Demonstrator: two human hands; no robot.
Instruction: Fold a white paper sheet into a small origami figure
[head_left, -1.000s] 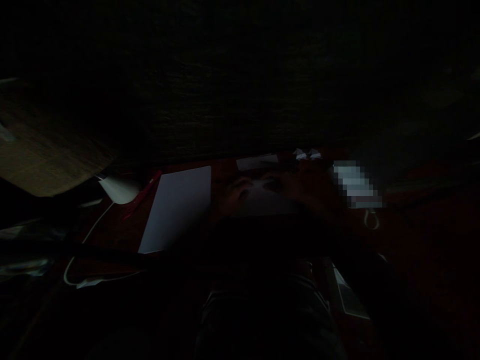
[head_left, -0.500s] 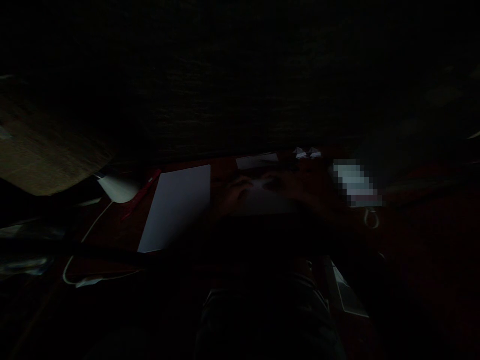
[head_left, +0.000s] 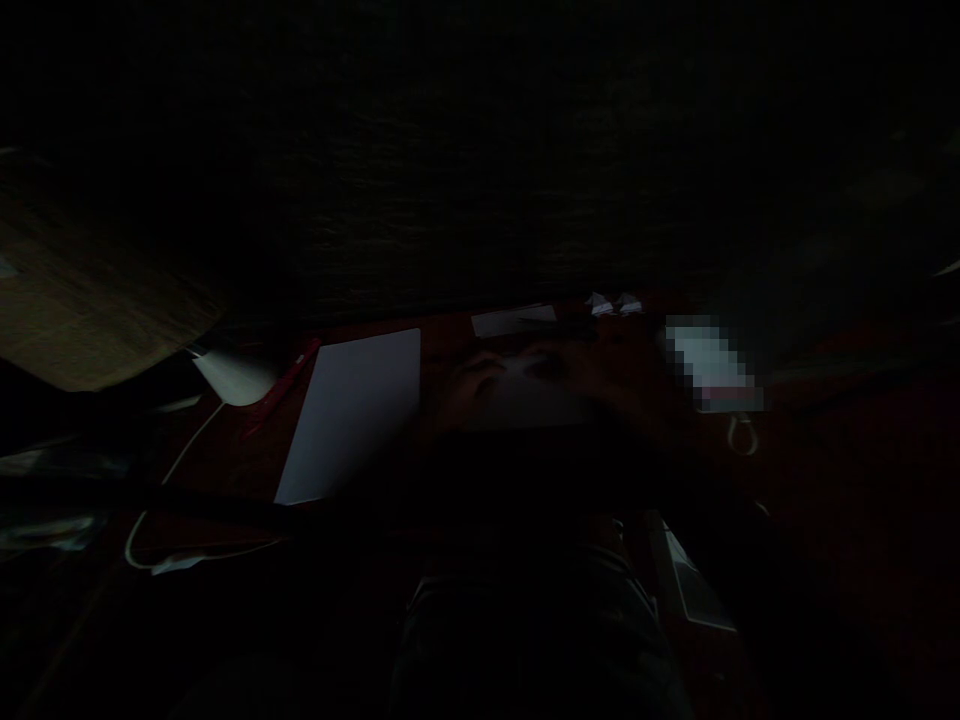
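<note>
The scene is very dark. A pale sheet of paper (head_left: 534, 398) lies in front of me at the middle of the reddish-brown table. My left hand (head_left: 466, 385) is at its left side with the fingers curled in on the paper. At the upper right part of the same sheet is my right hand (head_left: 574, 368), its fingers bent onto the paper. Both hands look closed on the sheet, though shadow hides most of the fingers. Left of them lies a larger white sheet (head_left: 364, 405).
Beyond my hands are a small white paper piece (head_left: 514, 321) and two small folded paper shapes (head_left: 615, 304). At right lies a blurred-out pale object (head_left: 709, 365) by a cord loop (head_left: 742, 436). A red strip (head_left: 281, 388), white cone-like object (head_left: 236, 378) and white cable (head_left: 180, 465) are left.
Hardly anything differs. Both hands stay at the middle sheet, and the view has shifted only very slightly.
</note>
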